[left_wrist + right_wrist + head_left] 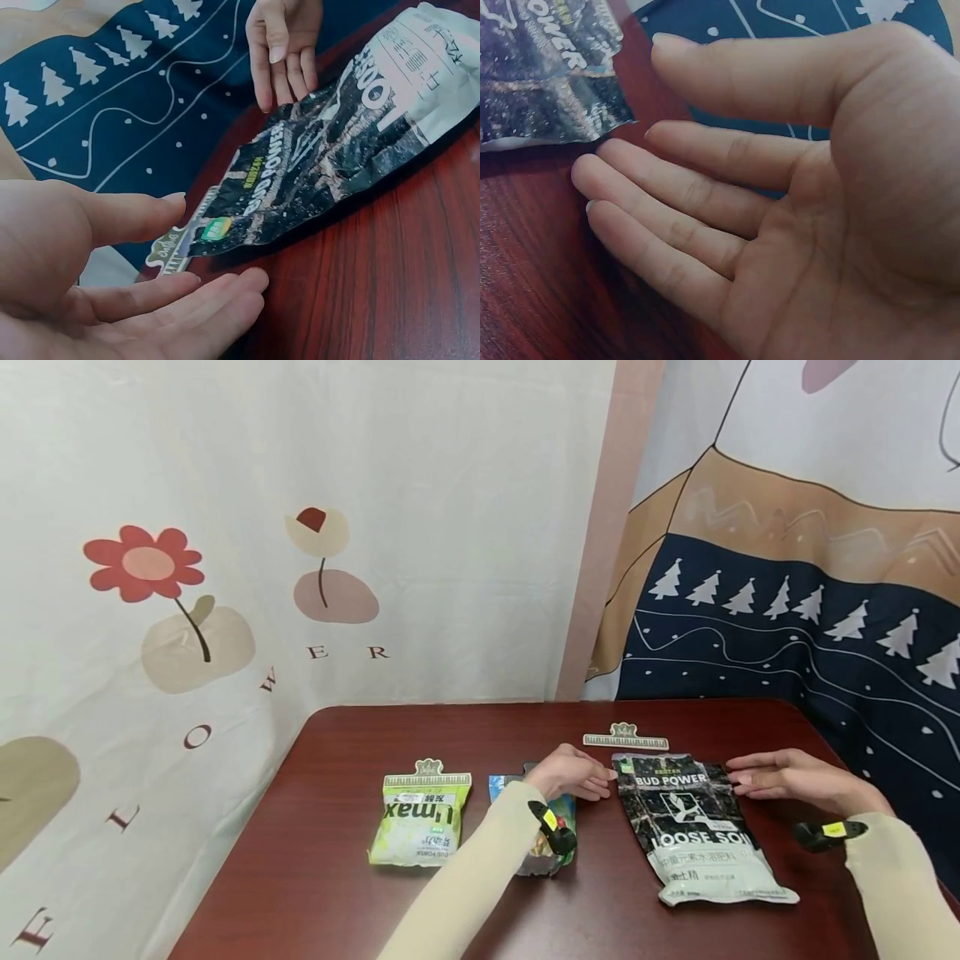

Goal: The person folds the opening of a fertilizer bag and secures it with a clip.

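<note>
A black and white bag of loose soil point(693, 827) lies flat on the right part of the table, its black top end toward the far edge. At that end's left corner is my left hand point(573, 774), fingers extended and holding nothing. My right hand point(802, 781) is beside the bag's upper right edge, palm turned inward and fingers nearly straight, as the right wrist view also shows. Just beyond the bag's top lies a pale bag clip point(626, 737) with a ruler-like strip; in the left wrist view the clip point(171, 247) shows between my left thumb and fingers.
A green bag point(420, 822) with a similar clip point(428, 772) along its top lies on the left of the dark red wooden table point(322, 902). Another colourful bag point(567, 827) is partly hidden under my left forearm. Printed curtains point(450, 527) hang behind the table.
</note>
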Tool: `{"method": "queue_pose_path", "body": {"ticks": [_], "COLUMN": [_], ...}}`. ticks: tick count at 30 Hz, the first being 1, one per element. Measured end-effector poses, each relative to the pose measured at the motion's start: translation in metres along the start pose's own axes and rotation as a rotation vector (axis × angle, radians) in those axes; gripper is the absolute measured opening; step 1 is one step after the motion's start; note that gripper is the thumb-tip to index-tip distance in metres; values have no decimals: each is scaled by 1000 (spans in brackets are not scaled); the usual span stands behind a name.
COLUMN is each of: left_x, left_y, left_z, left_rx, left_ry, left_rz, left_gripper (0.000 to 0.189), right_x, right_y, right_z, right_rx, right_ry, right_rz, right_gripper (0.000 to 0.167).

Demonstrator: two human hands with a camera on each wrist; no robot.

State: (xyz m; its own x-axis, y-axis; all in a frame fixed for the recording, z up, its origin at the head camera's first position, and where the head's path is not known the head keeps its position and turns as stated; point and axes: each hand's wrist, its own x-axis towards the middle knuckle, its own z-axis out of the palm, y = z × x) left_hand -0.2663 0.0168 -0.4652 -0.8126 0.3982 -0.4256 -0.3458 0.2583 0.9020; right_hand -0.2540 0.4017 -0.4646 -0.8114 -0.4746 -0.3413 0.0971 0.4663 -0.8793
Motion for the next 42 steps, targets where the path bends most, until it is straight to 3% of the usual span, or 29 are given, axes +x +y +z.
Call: {"method": "queue_pose_path", "body": {"ticks": [8, 15, 18, 25, 29, 36, 42], "left_x": [3, 7, 7, -1, -5, -5, -9], "left_y": [0, -2, -3, -3, -2, -1, 1], "left_z": [10, 22, 28, 42, 47, 51, 51], "left_rx": [29, 51, 64, 106, 121, 90, 67], "left_ry": [-21, -59, -18, 175, 247, 288, 307], "left_rz": [-31, -63, -61, -1, 12, 29, 67], "left_gripper": [20, 16, 15, 11, 11, 8, 9], "right_x": [10, 23, 25, 21, 18, 14, 11], "right_y": [3, 0, -2, 4, 9, 12, 10], "right_z": [10, 19, 23, 26, 28, 31, 32], "right_rx": [-105, -133, -163, -140, -112, -107, -101], "right_ry": [114, 239, 268, 304, 314, 363, 394], "right_rz": [103, 200, 201, 198, 192, 197, 174], "right_gripper": [61, 52, 48, 48, 49, 63, 59]}}
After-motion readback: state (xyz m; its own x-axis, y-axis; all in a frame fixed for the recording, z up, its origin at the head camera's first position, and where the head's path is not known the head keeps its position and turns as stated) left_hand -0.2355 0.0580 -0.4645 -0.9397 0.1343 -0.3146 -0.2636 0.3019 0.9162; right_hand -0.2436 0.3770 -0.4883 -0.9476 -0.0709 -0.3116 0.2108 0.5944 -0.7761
